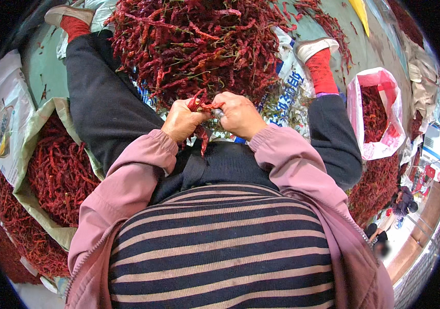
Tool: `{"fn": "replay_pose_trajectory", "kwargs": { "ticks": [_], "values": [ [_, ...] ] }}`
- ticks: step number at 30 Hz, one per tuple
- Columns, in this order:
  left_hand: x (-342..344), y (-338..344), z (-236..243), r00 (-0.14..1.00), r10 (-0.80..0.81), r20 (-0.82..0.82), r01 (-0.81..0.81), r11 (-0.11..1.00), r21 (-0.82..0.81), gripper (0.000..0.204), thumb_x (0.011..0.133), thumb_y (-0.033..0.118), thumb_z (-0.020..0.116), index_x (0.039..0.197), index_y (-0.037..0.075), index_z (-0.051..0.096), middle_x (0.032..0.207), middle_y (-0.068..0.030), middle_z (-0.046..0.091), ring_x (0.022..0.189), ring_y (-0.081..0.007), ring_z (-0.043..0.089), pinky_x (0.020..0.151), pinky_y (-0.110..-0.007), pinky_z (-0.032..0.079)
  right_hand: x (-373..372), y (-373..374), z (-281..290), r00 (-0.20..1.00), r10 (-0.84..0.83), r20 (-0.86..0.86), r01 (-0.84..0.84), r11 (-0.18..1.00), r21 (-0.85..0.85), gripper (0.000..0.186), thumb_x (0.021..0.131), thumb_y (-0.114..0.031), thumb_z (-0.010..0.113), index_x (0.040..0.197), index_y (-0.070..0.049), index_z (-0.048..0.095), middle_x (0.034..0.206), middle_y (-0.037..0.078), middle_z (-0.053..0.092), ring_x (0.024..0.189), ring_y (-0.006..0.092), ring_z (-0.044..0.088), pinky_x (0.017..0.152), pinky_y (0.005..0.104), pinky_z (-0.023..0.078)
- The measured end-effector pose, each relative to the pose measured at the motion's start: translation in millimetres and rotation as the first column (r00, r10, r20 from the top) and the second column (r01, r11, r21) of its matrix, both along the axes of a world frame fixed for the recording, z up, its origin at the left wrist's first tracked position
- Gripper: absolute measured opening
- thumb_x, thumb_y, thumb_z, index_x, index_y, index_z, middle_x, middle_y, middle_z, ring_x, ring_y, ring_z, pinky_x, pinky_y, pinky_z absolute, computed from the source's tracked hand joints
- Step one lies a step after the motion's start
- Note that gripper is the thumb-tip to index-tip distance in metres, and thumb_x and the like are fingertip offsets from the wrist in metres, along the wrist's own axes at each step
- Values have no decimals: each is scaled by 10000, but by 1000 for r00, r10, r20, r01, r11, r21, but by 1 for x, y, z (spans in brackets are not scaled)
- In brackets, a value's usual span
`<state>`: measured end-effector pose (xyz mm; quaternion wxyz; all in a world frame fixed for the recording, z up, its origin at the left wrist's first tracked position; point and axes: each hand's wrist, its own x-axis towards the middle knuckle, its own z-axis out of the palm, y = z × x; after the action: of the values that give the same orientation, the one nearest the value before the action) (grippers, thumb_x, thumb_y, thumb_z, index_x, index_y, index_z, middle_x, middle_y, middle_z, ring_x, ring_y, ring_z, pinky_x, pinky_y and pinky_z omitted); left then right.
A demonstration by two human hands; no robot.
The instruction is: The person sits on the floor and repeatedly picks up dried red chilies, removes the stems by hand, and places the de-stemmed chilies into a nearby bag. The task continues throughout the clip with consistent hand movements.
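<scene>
In the middle of the head view my left hand [181, 119] is closed on a small bunch of dried red chillies [199, 105], some dangling below its fingers. My right hand [241, 116] is closed beside it, gripping a small grey metal piece [219, 113] at the chillies; I cannot make out what kind of tool it is. Both hands are held over my lap, at the near edge of a large heap of dried red chillies [194, 44] lying between my legs on printed plastic sheeting [289, 87].
A green sack [21, 190] of chillies stands at my left beside a white bag [6, 103]. A pink-and-white bag [395, 103] of chillies is by my right leg, near more chillies [372, 180]. Other people [404, 202] are at the lower right. Loose chillies lie on the green floor [351, 28].
</scene>
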<state>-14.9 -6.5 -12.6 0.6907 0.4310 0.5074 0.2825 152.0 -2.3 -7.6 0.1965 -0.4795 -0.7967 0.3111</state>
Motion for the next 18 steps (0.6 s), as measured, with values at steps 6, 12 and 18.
{"fn": "replay_pose_trajectory", "kwargs": {
  "ticks": [6,12,18],
  "values": [
    [-3,2,26,972,23,232,-2,996,-89,97,700,66,651,752,22,583,639,-20,547,537,-96,492,501,-221,391,55,-8,-51,858,-21,514,115,982,-153,188,668,-70,546,852,-32,558,832,165,548,826,326,549,702,407,455],
    [-49,1,5,868,428,252,-344,884,-317,185,648,-61,639,795,8,549,679,-58,565,532,-155,538,507,-263,445,30,-16,-43,924,68,375,14,977,-211,270,665,-113,561,933,-91,533,864,120,504,843,294,530,709,393,446],
    [-49,-10,1,888,448,98,-393,854,-342,183,626,-74,634,762,15,550,633,-42,546,496,-133,497,468,-251,400,7,-10,-56,819,212,534,-109,970,-218,187,667,-134,554,837,-60,534,858,133,502,834,288,535,673,382,457]
  ]
}}
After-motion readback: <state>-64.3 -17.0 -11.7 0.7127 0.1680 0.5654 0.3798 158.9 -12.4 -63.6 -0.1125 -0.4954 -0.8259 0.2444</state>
